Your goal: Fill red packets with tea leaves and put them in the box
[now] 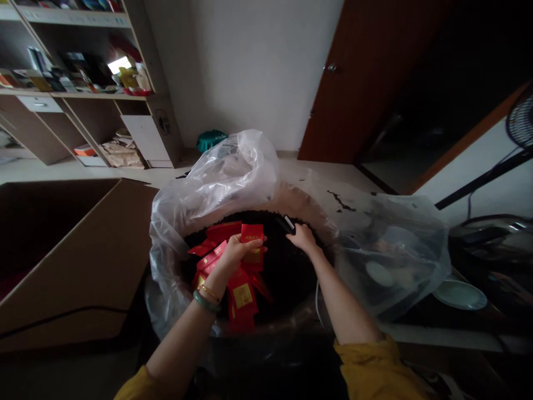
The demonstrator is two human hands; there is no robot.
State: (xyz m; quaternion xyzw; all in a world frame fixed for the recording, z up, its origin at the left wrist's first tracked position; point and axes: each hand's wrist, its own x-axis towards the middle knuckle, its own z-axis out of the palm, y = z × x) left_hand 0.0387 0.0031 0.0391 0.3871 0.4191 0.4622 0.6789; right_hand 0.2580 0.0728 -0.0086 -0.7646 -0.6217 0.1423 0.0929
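My left hand (pixel 237 250), with a green bangle and a gold bracelet at the wrist, is closed around a red packet (pixel 252 231) with gold print. Beneath it, several red packets (pixel 242 295) lie in a heap on dark, loose, leaf-like material (pixel 283 278). This material fills a round container lined with a clear plastic bag (pixel 166 222). On the container's far right side, my right hand (pixel 303 239) grips a dark object with a white part (pixel 288 223); its kind cannot be made out. The two hands are apart.
An open cardboard box (pixel 83 266) stands at the left. More clear plastic (pixel 391 261) spreads to the right, near a pale green dish (pixel 460 294). Shelves (pixel 79 18), a brown door (pixel 333 111) and a fan (pixel 520 122) are farther back. Dark bits (pixel 341 203) lie on the floor.
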